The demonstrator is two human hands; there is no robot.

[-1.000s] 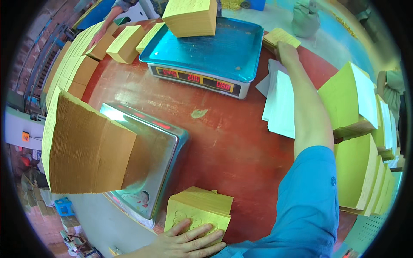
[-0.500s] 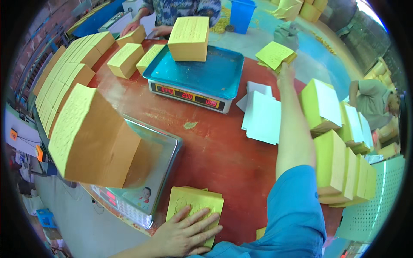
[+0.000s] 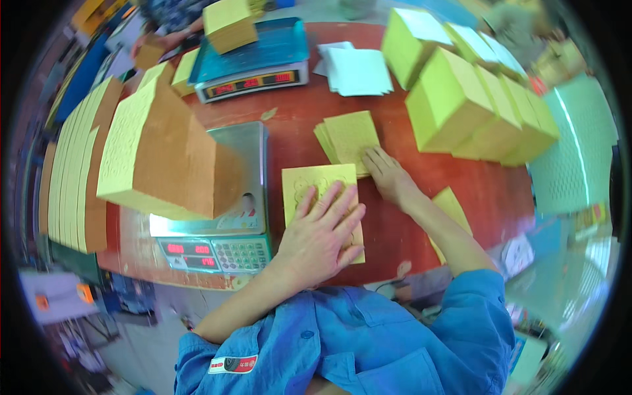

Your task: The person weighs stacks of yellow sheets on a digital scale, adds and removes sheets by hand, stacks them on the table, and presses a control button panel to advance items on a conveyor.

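Left grip (image 3: 319, 240) flat on the yellow pad (image 3: 301, 189), fingers spread, clasping nothing; the pad lies on the red desk (image 3: 395, 227), just right of the near scale (image 3: 245, 141). Raised flower-like marks show on the pad around my fingers. Right grip (image 3: 390, 176), farther right of the near scale: fingers laid over the near right corner of a yellow sheaf (image 3: 350, 131), thumb hidden, so I cannot tell whether it pinches or merely rests. The sheaf, slightly fanned at its left edge, sits right of the near scale and a little beyond the pad; whether the two touch, I cannot tell. A tall block (image 3: 164, 148), yellow-topped and brown-sided, stands on the near scale, digits lit red. Beyond the near scale: the far scale (image 3: 283, 46), blue-trayed, bearing a smaller block (image 3: 230, 26). Well right and beyond: white sheets (image 3: 362, 71), then yellow stacks (image 3: 451, 102). Right of the near scale, past the sheaf, a yellow piece (image 3: 455, 212) lies partly under my forearm.
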